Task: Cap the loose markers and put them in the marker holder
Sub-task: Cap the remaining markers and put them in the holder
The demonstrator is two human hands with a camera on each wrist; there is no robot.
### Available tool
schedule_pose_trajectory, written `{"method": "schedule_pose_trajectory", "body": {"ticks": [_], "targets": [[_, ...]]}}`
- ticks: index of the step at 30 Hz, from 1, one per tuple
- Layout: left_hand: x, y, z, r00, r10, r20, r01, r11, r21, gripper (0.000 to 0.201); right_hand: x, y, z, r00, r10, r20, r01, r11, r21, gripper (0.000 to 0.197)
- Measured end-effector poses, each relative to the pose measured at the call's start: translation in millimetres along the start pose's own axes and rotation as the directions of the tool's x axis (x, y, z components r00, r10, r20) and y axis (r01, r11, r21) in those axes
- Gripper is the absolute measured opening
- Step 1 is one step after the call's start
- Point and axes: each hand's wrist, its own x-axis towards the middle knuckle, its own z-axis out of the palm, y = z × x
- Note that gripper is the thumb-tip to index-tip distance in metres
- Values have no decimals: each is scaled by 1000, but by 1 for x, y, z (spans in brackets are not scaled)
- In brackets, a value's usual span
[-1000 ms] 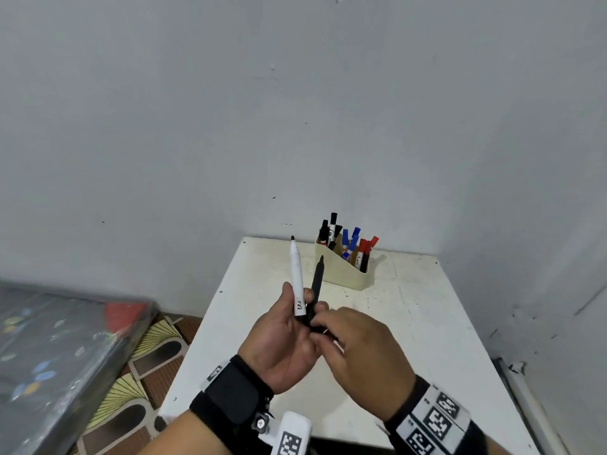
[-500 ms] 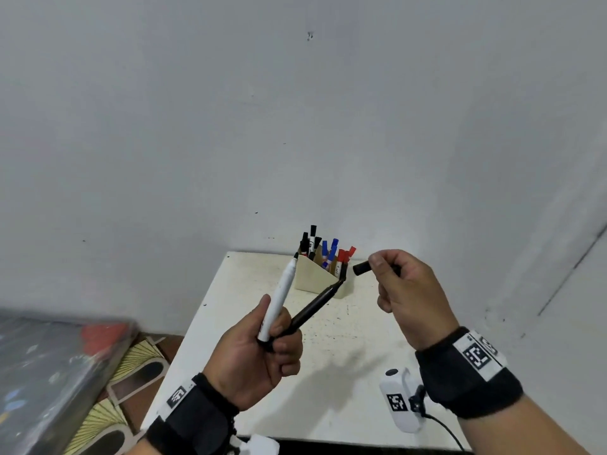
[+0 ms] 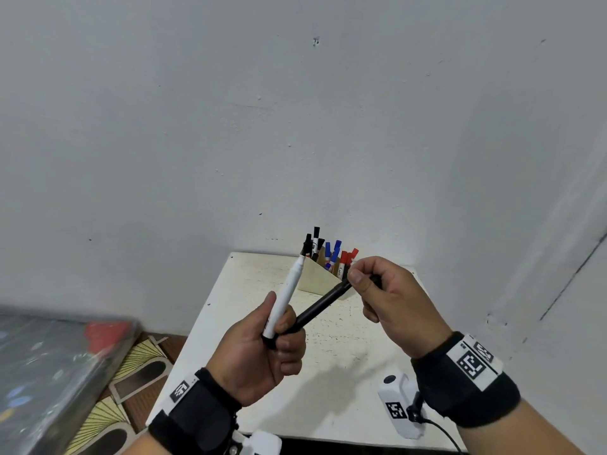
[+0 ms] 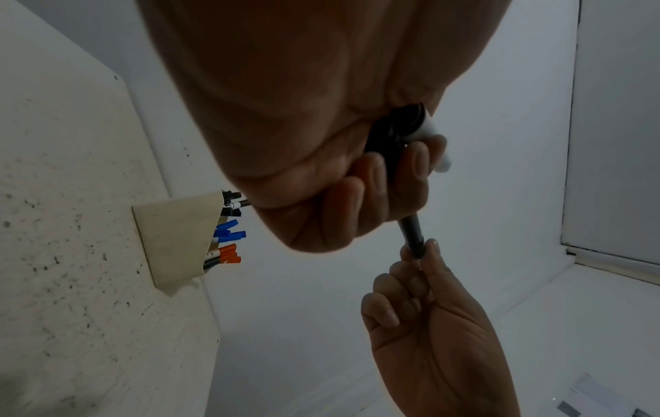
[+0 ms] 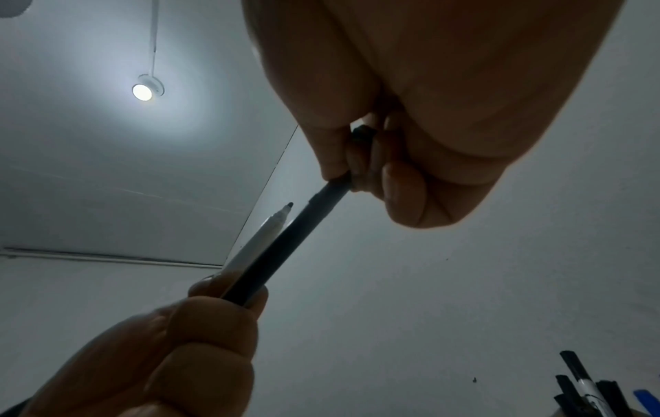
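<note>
Right hand (image 3: 391, 300) now back capping black marker (image 3: 320, 307); left hand (image 3: 262, 349) grips two markers

Plain room, probably in a home: bare grey-white walls (image 3: 295, 126) met in a corner behind a small speckled white desk (image 3: 345, 356); patterned floor tiles (image 3: 138, 362) lay beside it, and a single round lamp (image 5: 142, 91) lit the ceiling.

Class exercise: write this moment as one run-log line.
left hand: grips white marker, black marker | right hand: pinches black cap on black marker's end | white marker: uncapped | marker holder: on table
</note>
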Motion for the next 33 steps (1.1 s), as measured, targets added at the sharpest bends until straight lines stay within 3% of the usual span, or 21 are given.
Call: {"method": "schedule_pose_trajectory", "body": {"ticks": [5, 10, 17, 22, 25, 28, 31, 33], "targets": [[0, 3, 1, 1000, -10, -11, 10, 1000, 27, 48, -1, -1, -3, 988, -43, 149, 76, 973, -219, 12], [1, 9, 0, 998, -16, -67, 21, 997, 68, 49, -1, -3, -9, 947, -25, 321, 136, 935, -328, 5], [9, 10, 6, 979, -2, -205, 26, 993, 116, 50, 3, 10, -7, 945, 11, 327, 113, 927, -358, 7], [18, 2, -1, 978, 2, -207, 21, 994, 107, 48, 4, 23, -4, 959, 23, 281, 69, 947, -313, 9], [26, 3, -4, 985, 25, -168, 3, 987, 163, 51, 12, 31, -6, 976, 83, 203, -60, 991, -117, 8], [34, 7, -9, 988, 66, -141, -34, 976, 216, 52, 18, 36, -1, 980, 116, 163, -141, 979, 149, 11], [38, 7, -18, 990, 81, -116, -51, 969, 244, 50, 23, 38, 5, 978, 136, 157, -167, 963, 209, 28], [38, 6, -23, 991, 74, -109, -45, 968, 246, 50, 26, 40, 7, 976, 157, 153, -188, 958, 215, 26]]}}
